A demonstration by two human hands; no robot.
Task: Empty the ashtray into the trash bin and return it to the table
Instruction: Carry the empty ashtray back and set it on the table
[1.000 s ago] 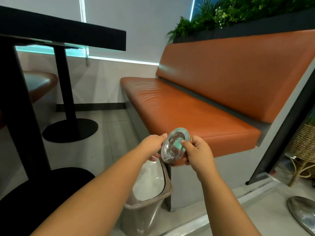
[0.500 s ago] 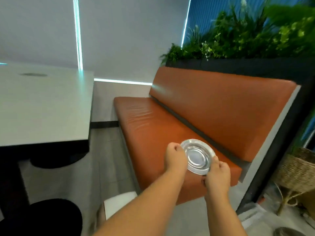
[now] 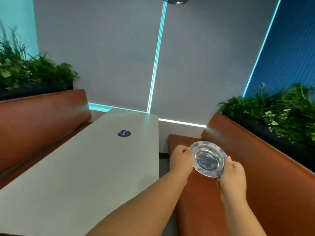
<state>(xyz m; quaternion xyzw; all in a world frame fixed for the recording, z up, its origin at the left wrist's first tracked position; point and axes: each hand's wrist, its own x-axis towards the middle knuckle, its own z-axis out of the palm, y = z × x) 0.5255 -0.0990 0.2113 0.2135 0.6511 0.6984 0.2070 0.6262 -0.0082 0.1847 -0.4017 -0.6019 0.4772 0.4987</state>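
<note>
A round clear glass ashtray (image 3: 207, 158) is held level in the air above the orange bench seat, to the right of the table. My left hand (image 3: 181, 159) grips its left rim and my right hand (image 3: 232, 174) grips its lower right rim. Its bowl looks empty. The pale grey table (image 3: 81, 167) lies to the left of both hands, its right edge a short way from my left hand. The trash bin is out of view.
A dark blue round sticker (image 3: 124, 133) lies on the tabletop near the far end. Orange benches flank the table, one on the right (image 3: 265, 167) and one on the left (image 3: 34, 120). Planters with green foliage (image 3: 281, 113) sit behind both backrests.
The view has lifted and swung left from the trash bin by the bench end to the table. Both hands have turned the ashtray from tipped on edge to level and raised it.
</note>
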